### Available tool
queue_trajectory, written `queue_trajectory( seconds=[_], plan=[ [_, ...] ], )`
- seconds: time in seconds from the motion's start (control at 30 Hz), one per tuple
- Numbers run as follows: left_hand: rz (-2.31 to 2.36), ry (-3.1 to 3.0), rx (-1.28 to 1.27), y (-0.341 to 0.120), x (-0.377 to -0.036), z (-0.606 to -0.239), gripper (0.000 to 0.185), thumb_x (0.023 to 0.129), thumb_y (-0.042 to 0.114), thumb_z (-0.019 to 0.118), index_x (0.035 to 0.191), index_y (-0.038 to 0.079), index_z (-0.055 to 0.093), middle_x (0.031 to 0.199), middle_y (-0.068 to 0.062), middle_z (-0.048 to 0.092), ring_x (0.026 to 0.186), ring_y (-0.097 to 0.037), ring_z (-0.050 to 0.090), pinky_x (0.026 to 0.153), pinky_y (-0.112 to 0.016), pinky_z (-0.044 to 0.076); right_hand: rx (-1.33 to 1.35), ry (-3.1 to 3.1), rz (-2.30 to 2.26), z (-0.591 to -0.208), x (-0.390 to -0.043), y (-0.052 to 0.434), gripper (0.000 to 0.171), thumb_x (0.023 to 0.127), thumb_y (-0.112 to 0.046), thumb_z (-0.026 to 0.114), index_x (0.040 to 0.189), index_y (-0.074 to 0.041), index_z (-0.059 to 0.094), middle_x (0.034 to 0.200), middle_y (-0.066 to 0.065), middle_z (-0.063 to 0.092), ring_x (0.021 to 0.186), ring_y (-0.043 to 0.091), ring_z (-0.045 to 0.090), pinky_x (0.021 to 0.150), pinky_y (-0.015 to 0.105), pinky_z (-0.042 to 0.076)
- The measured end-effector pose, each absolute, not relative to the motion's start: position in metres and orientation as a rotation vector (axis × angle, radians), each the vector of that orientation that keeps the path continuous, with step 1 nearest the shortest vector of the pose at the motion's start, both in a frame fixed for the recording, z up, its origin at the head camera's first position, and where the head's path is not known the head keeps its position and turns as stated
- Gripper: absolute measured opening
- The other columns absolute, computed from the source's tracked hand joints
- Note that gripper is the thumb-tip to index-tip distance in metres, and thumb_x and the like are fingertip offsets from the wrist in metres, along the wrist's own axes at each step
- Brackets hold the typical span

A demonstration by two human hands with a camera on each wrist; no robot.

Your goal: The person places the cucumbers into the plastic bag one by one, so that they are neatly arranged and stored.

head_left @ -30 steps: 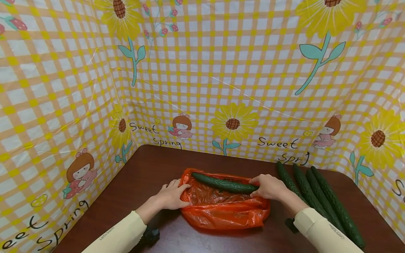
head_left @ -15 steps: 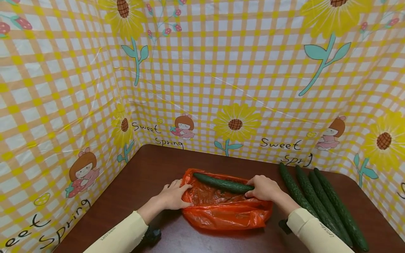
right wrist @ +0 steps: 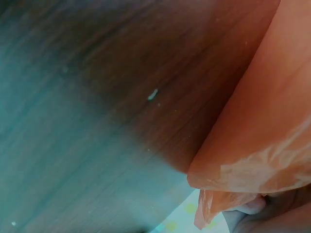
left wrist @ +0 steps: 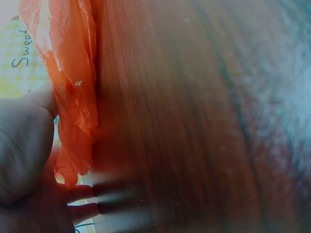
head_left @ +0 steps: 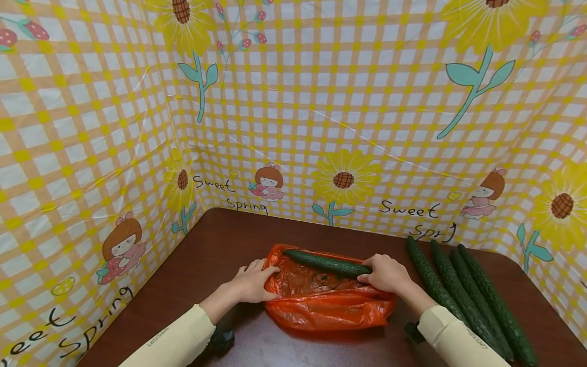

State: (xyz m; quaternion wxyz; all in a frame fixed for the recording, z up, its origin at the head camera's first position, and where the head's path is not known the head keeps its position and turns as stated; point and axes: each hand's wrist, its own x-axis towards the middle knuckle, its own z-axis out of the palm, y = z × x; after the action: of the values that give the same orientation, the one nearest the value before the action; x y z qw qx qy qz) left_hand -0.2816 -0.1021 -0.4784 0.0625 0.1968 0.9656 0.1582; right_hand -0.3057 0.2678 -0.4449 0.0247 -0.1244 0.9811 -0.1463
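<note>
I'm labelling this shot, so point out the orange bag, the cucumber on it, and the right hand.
orange bag point(head_left: 330, 308), head view, front folded edge.
cucumber point(head_left: 325, 263), head view, middle of its length.
right hand point(head_left: 387, 273), head view, back of the hand.

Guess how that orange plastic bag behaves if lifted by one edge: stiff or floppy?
Probably floppy: the orange bag lies crumpled and wrinkled on the table. Likely very light, thin and translucent. The cucumber on it would probably roll or slide off.

surface: dark brown wooden table point(head_left: 238, 232) | centre: crumpled orange plastic bag point(head_left: 327, 303) lying flat on it | 3 o'clock: four long dark green cucumbers point(head_left: 463, 293) side by side, ends pointing to 11 o'clock
</note>
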Motion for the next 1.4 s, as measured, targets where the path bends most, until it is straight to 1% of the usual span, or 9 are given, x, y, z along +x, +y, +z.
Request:
queue_trajectory(
  seconds=[0.2,0.37,0.53,0.63,0.8,0.93,1.0,1.07,1.4],
  plan=[
    [0.448,2.922,0.606,-0.102,-0.281,-0.478,0.067,0.088,0.047,0.074,0.145,0.02,0.052,0.157,-0.022,0.035,0.147,-0.039,0.029,0.11,-0.064,0.029,-0.35,3.008,-0.484,-0.448,-0.309,0.273,0.049,0.084,-0.04,0.08,0.117,-0.004,0.075,0.113,0.016,0.074,0.089,0.028,0.071,0.065,0.045,0.055],
    [0.447,2.916,0.608,-0.103,-0.281,-0.477,0.067,0.089,0.047,0.073,0.146,0.021,0.051,0.158,-0.021,0.034,0.147,-0.04,0.028,0.111,-0.064,0.029,-0.239,2.978,-0.52,-0.45,-0.313,0.276,0.056,0.08,-0.047,0.082,0.115,-0.004,0.076,0.104,0.013,0.075,0.069,0.017,0.061,0.053,0.033,0.044],
    [0.454,2.912,0.617,-0.105,-0.284,-0.477,0.068,0.088,0.05,0.073,0.146,0.023,0.051,0.158,-0.021,0.034,0.147,-0.04,0.029,0.111,-0.065,0.028,-0.273,3.011,-0.464,-0.448,-0.314,0.277,0.066,0.079,-0.049,0.082,0.124,-0.001,0.071,0.12,0.023,0.07,0.091,0.033,0.069,0.064,0.045,0.055],
    [0.445,2.918,0.619,-0.106,-0.287,-0.484,0.07,0.087,0.053,0.072,0.147,0.024,0.05,0.159,-0.02,0.033,0.148,-0.038,0.028,0.111,-0.064,0.029,-0.291,3.015,-0.45,-0.446,-0.313,0.276,0.072,0.081,-0.044,0.082,0.133,0.001,0.063,0.127,0.026,0.066,0.106,0.042,0.066,0.075,0.053,0.056],
    [0.429,2.942,0.639,-0.108,-0.289,-0.491,0.071,0.086,0.058,0.071,0.146,0.027,0.05,0.158,-0.019,0.034,0.147,-0.038,0.029,0.11,-0.063,0.03,-0.286,3.013,-0.446,-0.446,-0.312,0.276,0.078,0.081,-0.045,0.082,0.137,0.005,0.058,0.128,0.028,0.065,0.105,0.042,0.067,0.075,0.054,0.056],
    [0.444,2.918,0.633,-0.106,-0.283,-0.481,0.069,0.087,0.053,0.072,0.146,0.024,0.051,0.157,-0.021,0.035,0.147,-0.039,0.03,0.11,-0.064,0.03,-0.18,3.004,-0.446,-0.448,-0.309,0.277,0.055,0.082,-0.051,0.079,0.106,-0.002,0.073,0.091,0.014,0.07,0.074,0.026,0.064,0.057,0.039,0.049],
    [0.45,2.9,0.625,-0.104,-0.28,-0.475,0.069,0.088,0.051,0.072,0.147,0.022,0.05,0.158,-0.021,0.034,0.148,-0.039,0.029,0.111,-0.063,0.029,-0.113,2.998,-0.445,-0.448,-0.307,0.277,0.047,0.083,-0.055,0.076,0.082,-0.008,0.069,0.07,0.004,0.057,0.061,0.018,0.054,0.051,0.033,0.039],
    [0.457,2.891,0.616,-0.103,-0.277,-0.47,0.069,0.088,0.049,0.073,0.147,0.021,0.051,0.158,-0.021,0.034,0.148,-0.04,0.028,0.112,-0.063,0.029,-0.068,3.001,-0.441,-0.449,-0.304,0.278,0.051,0.084,-0.058,0.074,0.067,-0.013,0.059,0.062,-0.001,0.042,0.054,0.016,0.046,0.048,0.031,0.033],
    [0.418,2.906,0.625,-0.103,-0.278,-0.47,0.07,0.086,0.052,0.074,0.145,0.022,0.052,0.158,-0.02,0.035,0.147,-0.037,0.03,0.111,-0.061,0.031,0.022,3.076,-0.329,-0.451,-0.301,0.276,0.058,0.084,-0.065,0.07,0.061,-0.013,0.054,0.06,-0.001,0.036,0.051,0.018,0.047,0.045,0.03,0.031]
  ],
)
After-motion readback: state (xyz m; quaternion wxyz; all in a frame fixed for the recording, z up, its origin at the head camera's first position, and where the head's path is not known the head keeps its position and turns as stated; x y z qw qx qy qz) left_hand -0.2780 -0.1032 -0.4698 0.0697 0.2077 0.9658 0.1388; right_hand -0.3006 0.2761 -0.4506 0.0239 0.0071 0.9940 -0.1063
